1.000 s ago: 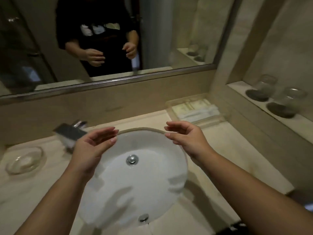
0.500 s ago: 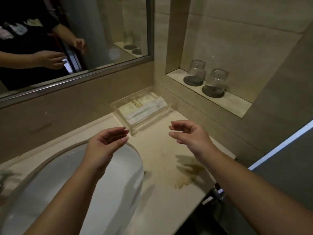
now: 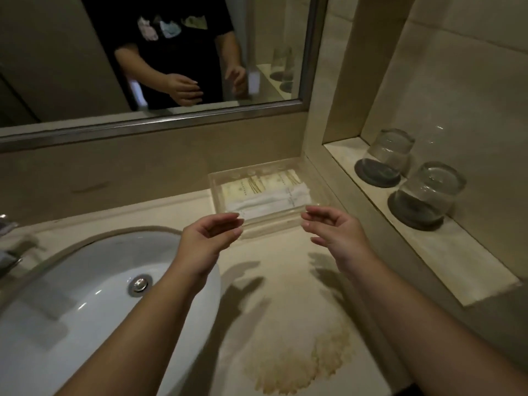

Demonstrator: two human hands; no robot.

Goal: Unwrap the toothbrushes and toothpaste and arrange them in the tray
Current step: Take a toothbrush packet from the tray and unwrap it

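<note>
A clear plastic tray [image 3: 217, 192] stands on the counter against the back wall, below the mirror's right corner. Inside it lie wrapped white toothbrush packets [image 3: 265, 202] and cream sachets with gold print [image 3: 257, 185]. My left hand [image 3: 210, 240] hovers just in front of the tray's near left corner, fingers apart and curled, holding nothing. My right hand [image 3: 333, 231] hovers at the tray's near right corner, also open and empty. Neither hand touches the tray.
A white oval sink [image 3: 85, 304] with a metal drain [image 3: 139, 284] lies at the left. Two upturned glasses [image 3: 388, 155] [image 3: 425, 192] on dark coasters stand on a ledge at the right. A yellowish stain [image 3: 300, 361] marks the counter. The mirror [image 3: 143, 52] hangs above.
The view has swung from the sink to the right and then settled on the tray. Both hands have moved forward, up to the tray's near edge, still empty.
</note>
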